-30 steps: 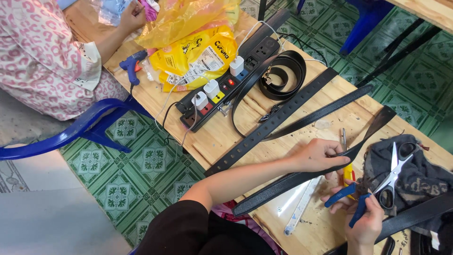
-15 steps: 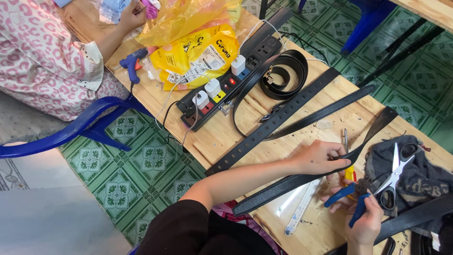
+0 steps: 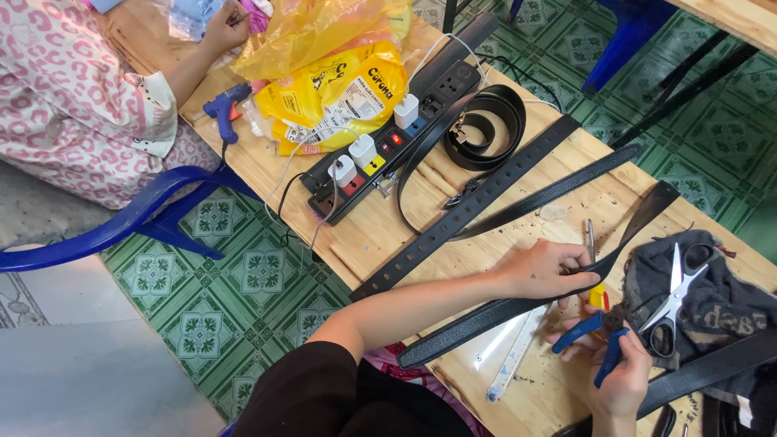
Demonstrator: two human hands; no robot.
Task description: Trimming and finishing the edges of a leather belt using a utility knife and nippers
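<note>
With our left hand [image 3: 550,271] pinching the black belt [image 3: 518,303] flat, we squeeze the blue-handled pliers [image 3: 595,340], apparently gripped in our right hand [image 3: 619,376], squarely on it.

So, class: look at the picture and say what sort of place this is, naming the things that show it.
Probably a small belt-making or leather-craft workshop. Several black belt straps lie across a wooden worktable, the right hand holds blue-handled pliers beside scissors, and a glue gun lies near a power strip.

Black short sleeve worn on left arm; forearm left bare. Both hands [image 3: 546,271] [image 3: 619,372] ungloved, no rings or watch seen.
</note>
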